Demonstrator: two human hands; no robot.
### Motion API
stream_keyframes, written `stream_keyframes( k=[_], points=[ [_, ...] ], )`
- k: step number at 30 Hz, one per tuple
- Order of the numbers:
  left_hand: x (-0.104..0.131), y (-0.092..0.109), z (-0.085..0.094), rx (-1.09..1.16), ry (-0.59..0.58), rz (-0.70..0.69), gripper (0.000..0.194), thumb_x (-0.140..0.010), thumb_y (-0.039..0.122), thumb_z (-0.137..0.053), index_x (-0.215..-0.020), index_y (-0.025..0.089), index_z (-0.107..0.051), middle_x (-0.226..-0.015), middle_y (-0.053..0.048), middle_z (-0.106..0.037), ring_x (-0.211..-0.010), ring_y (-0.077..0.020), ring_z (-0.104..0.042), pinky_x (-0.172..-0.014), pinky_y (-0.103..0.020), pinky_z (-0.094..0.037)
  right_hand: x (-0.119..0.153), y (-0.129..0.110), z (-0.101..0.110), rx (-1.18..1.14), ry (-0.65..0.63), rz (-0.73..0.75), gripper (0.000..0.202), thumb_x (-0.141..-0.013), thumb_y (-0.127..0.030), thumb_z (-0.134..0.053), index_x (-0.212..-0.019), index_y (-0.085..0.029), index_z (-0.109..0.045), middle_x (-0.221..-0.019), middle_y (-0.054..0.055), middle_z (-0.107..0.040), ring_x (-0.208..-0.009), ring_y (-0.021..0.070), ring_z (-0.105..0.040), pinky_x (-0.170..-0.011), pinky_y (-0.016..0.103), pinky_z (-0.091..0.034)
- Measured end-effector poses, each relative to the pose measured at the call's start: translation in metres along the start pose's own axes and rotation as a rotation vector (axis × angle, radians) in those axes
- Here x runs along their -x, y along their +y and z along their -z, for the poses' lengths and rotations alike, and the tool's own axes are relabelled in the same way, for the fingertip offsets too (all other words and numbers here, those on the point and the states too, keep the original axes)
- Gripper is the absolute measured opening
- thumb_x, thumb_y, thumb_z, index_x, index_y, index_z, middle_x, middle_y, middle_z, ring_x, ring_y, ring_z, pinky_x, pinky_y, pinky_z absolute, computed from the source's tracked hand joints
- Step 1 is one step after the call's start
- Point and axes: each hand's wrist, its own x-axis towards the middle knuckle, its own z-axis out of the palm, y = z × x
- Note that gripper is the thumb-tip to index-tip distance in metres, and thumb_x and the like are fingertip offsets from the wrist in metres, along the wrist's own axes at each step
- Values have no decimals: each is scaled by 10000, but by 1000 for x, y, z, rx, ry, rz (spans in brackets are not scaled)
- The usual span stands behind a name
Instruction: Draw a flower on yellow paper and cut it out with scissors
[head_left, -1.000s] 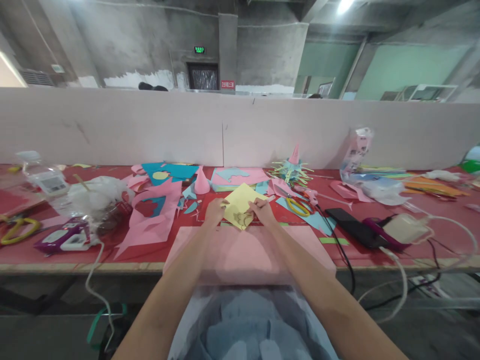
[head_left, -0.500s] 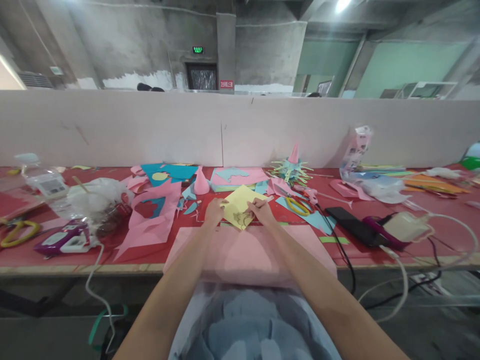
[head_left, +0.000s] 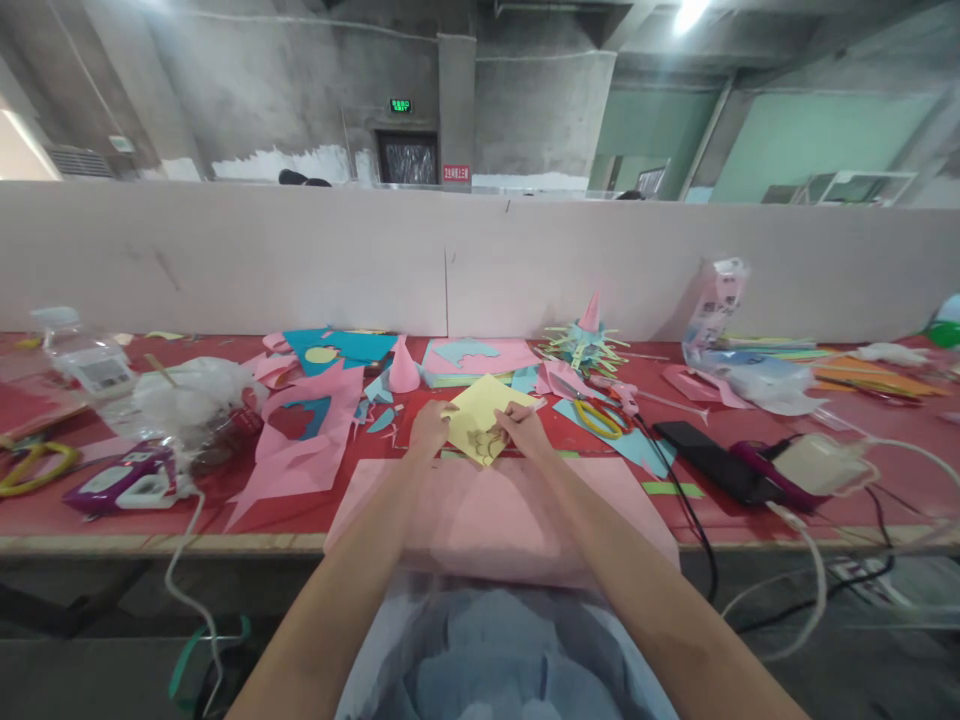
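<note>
Dark marks on yellow paper [head_left: 474, 408], details unclear.

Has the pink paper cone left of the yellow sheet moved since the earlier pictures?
No. Judged against the seam in the partition, the pink paper cone keeps its place, a little to the left; only the whole view shifts slightly.

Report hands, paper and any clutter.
Left hand and right hand gripping yellow paper, drawn lines near its lower corner. Yellow-handled scissors right of it; nothing lying over the drawing except possibly right fingers.
</note>
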Motion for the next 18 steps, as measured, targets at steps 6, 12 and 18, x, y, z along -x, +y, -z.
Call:
stream_keyframes(
  k=[6, 12, 18],
  points=[
    [1, 2, 1, 2, 0, -1, 328, -774, 45, -473, -979, 212, -668, -1078, -35, -605, -1014, -161, -555, -933, -260, -388, 0, -6, 2, -16, 3, 0, 357, -745, -444, -574, -538, -221, -386, -387, -47, -513, -362, 109, -465, -404, 220, -361],
    [0, 0, 0, -13, -9, 6, 332, -783, 51, -469, -988, 221, -667, -1084, -37, -602, -1035, -170, -546, -920, -265, -391, 0, -6, 2, -33, 1, -13, 351, -744, -435, -575, -535, -222, -391, -416, -34, -546, -389, 118, -498, -417, 225, -379],
    [0, -1, -1, -12, -6, -1, 333, -784, 46, -471, -990, 218, -667, -1087, -39, -602, -1040, -170, -545, -924, -265, -391, 1, -5, 0, -19, -6, -37, 359, -748, -449, -572, -527, -216, -410, -414, -34, -539, -365, 106, -467, -400, 221, -358]
  ],
)
